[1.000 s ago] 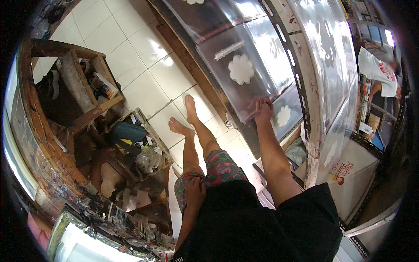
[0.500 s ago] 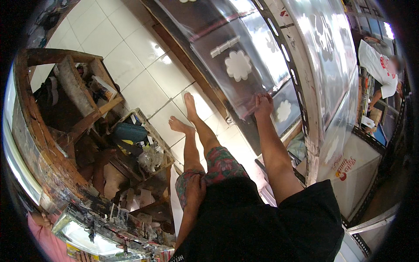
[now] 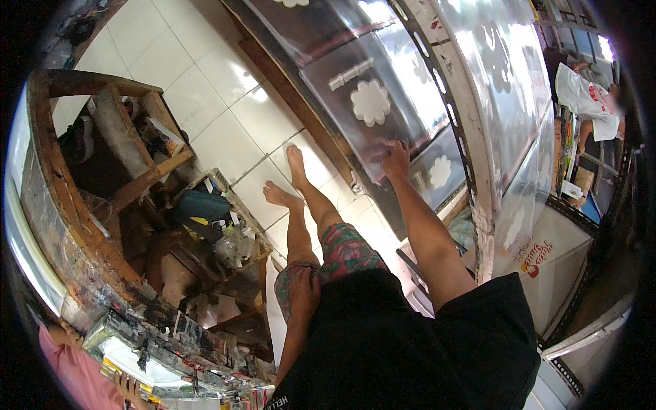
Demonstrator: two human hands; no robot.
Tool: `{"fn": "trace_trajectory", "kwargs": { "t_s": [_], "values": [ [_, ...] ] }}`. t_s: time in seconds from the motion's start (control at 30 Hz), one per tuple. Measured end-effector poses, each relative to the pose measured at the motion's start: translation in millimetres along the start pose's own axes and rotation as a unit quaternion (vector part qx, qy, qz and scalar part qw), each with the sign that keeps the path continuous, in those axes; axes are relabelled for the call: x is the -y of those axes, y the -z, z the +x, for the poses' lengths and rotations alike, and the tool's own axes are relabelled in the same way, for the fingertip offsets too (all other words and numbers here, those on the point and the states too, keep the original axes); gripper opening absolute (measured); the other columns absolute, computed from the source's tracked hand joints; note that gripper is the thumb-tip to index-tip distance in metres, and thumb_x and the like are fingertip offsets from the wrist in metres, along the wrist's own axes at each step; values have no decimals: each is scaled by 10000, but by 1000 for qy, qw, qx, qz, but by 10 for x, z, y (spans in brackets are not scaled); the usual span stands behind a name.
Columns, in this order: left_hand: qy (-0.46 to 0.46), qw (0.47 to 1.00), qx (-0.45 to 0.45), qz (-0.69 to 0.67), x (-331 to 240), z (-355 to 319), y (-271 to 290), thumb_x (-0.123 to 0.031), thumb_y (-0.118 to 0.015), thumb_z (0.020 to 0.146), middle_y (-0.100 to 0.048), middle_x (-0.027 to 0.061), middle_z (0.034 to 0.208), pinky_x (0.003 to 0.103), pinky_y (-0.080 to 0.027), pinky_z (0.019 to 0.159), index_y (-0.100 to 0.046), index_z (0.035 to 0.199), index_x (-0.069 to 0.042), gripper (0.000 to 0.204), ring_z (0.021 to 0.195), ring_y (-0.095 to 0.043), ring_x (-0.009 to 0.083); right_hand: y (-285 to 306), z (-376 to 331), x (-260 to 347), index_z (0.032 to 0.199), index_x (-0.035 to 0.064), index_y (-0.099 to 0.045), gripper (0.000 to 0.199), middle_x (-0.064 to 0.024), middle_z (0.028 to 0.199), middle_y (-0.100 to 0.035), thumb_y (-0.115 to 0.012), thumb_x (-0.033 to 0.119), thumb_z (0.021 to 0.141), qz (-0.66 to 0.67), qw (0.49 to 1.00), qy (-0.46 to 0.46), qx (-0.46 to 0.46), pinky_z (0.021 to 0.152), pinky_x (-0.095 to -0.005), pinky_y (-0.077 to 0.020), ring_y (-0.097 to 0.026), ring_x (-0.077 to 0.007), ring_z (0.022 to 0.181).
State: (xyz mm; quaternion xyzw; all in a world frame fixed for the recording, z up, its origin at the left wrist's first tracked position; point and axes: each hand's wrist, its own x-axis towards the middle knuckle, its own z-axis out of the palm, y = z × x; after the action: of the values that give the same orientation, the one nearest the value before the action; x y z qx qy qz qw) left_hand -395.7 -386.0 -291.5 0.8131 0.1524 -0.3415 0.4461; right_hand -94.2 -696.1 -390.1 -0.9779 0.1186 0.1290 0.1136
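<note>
My right hand (image 3: 395, 162) reaches forward to a clear, shiny plastic sheet (image 3: 342, 109) on a dark slanted panel. Its fingers are bent and close together at the sheet's near edge, and the fingertips are partly hidden. A white scalloped flower shape (image 3: 371, 103) and a pale bar shape (image 3: 351, 74) show on the sheet. Beside the hand, a second white flower shape (image 3: 440, 171) lies on a neighbouring panel. My left hand (image 3: 305, 290) rests on the patterned shorts (image 3: 348, 246) at my thigh, fingers laid along the cloth, holding nothing.
On the left stands a worn wooden bench frame (image 3: 65, 184) with a crate (image 3: 236, 198) of tools and plastic bags. A slotted metal rail (image 3: 447, 89) separates the panels from more plastic-covered sheets (image 3: 509, 89). Other people are at the far right (image 3: 588, 99) and lower left (image 3: 75, 369).
My right hand has shifted left along the sheet's near edge. The left hand stays on my thigh. The person at the lower left now has a hand lower down, by the bench.
</note>
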Motion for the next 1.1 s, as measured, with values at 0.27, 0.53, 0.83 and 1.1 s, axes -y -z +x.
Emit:
{"fn": "trace_trajectory", "kwargs": {
  "t_s": [0.27, 0.53, 0.83, 1.1],
  "values": [
    [-72, 989, -113, -60, -185, 36, 247, -179, -617, 908, -665, 242, 960, 505, -509, 857, -634, 1003, -5, 199, 926, -636, 454, 78, -260, 328, 1277, 79, -614, 389, -219, 1353, -566, -575, 132, 893, 12, 995, 96, 18, 1098, -522, -369, -485, -430, 1284],
    [-66, 986, -148, -41, -843, 79, 1575, -229, -603, 933, -599, 253, 1247, 483, -441, 1035, -594, 1235, 22, 393, 1184, -559, 435, -19, -727, 1759, 1128, 14, -671, 282, -213, 993, -705, -595, 211, 941, 241, 930, 191, 203, 835, -412, -531, -689, -362, 936],
    [-106, 895, -427, -74, -1188, 307, 2840, -223, -633, 928, -510, 231, 1383, 453, -407, 1081, -571, 1300, 16, 446, 1284, -488, 410, 59, -216, 2630, 1112, 17, -700, 372, -221, 1082, -708, -624, 331, 930, 79, 886, 290, 354, 919, -417, -524, -690, -359, 1043],
    [2, 767, -637, 80, -1211, 445, 4256, -163, -710, 831, -435, 237, 1446, 518, -327, 1134, -506, 1364, -3, 593, 1361, -390, 423, 592, 1022, 3601, 1131, 18, -657, 246, -120, 996, -709, -622, 165, 936, 13, 882, 224, 413, 762, -358, -561, -696, -234, 897]
  ]
}}
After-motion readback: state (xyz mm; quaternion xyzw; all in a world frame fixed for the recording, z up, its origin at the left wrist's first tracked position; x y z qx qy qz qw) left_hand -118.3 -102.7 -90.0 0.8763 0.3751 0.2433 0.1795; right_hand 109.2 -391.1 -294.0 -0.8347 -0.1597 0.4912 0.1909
